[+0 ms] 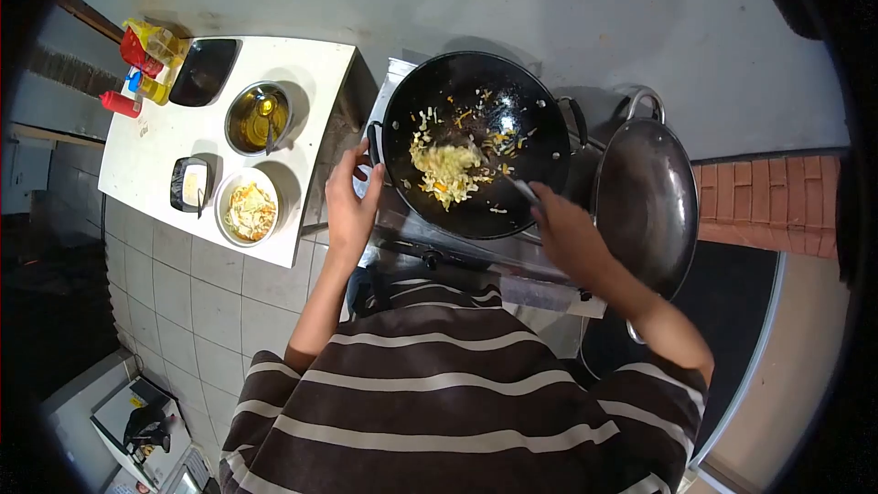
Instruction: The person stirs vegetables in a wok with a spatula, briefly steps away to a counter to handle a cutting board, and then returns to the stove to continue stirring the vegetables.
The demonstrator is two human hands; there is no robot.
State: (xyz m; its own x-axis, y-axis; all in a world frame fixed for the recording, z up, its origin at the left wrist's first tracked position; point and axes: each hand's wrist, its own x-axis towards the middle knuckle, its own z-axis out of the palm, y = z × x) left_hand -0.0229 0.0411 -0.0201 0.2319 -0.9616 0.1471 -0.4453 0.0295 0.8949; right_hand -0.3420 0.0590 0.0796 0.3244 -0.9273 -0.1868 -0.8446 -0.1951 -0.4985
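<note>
A black wok (476, 73) sits on the stove, with chopped vegetables (444, 174) gathered on its left side and scraps scattered across the bottom. My left hand (352, 201) is at the wok's left handle (373, 142), its fingers closed on it and the thumb beside the rim. In my right hand (567, 229), over the wok's lower right rim, is the handle of a metal spatula (524, 190). Its blade reaches in among the vegetables, blurred and mostly covered by food.
A larger metal wok (647, 201) stands close on the right. On the left, a white table (315, 64) bears a pot of oil with a ladle (261, 119), a bowl of shredded vegetables (249, 210), a small black dish (190, 185), a black tray (203, 73) and several bottles (146, 87).
</note>
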